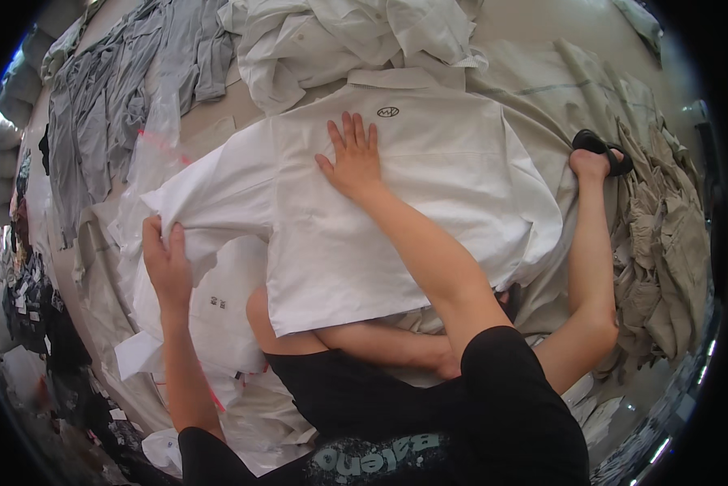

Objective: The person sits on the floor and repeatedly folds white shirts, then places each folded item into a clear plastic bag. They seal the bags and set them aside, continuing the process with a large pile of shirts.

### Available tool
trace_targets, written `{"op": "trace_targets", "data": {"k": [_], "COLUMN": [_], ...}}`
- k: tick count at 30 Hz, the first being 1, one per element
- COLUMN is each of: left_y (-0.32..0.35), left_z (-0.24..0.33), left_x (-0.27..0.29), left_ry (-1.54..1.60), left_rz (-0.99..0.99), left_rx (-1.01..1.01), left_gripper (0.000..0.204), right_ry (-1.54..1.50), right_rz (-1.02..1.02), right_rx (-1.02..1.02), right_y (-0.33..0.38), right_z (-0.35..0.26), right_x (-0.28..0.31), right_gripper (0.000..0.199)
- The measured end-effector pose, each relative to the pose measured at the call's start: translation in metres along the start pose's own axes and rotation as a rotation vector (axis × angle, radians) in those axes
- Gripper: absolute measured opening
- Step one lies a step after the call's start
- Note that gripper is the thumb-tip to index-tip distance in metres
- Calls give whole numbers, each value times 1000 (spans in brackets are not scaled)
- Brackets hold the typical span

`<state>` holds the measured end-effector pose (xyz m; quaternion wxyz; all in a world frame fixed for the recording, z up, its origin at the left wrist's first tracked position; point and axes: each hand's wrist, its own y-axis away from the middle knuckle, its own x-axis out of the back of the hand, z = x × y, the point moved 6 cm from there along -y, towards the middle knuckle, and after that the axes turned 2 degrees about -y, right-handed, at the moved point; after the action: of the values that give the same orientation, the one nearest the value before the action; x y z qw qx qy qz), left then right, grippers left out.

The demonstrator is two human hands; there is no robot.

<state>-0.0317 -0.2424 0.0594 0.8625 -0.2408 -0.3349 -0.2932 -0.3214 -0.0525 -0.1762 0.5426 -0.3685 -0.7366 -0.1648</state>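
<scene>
A white collared shirt lies spread out in front of me, back side up, with a small dark oval emblem below the collar. My left hand pinches the end of its left sleeve, which is drawn out to the side. My right hand rests flat on the upper back of the shirt, fingers spread, just left of the emblem. The other sleeve is folded in along the shirt's right edge. Part of the shirt's lower hem lies over my leg.
White garments are heaped beyond the collar. Grey garments lie at the far left, and beige garments pile up on the right. Clear plastic bags lie by the left sleeve. My sandalled foot rests at the right.
</scene>
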Motion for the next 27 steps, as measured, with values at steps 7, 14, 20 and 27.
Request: {"op": "trace_targets", "data": {"k": [7, 14, 20, 27], "left_y": [12, 85, 177, 257], "left_z": [227, 376, 279, 118], "left_x": [-91, -232, -223, -268], "left_ry": [-86, 399, -17, -498], "left_rz": [-83, -177, -580, -630], "left_rx": [-487, -775, -686, -837], "left_gripper": [20, 33, 62, 56], "right_ry": [-500, -2106, -1895, 17], "right_rz": [-60, 90, 560, 134], "right_rx": [-39, -606, -978, -470], "right_y": [4, 143, 241, 212], "right_z": [43, 130, 208, 146], "right_x": [18, 137, 171, 191], "right_gripper": [87, 96, 104, 98]}}
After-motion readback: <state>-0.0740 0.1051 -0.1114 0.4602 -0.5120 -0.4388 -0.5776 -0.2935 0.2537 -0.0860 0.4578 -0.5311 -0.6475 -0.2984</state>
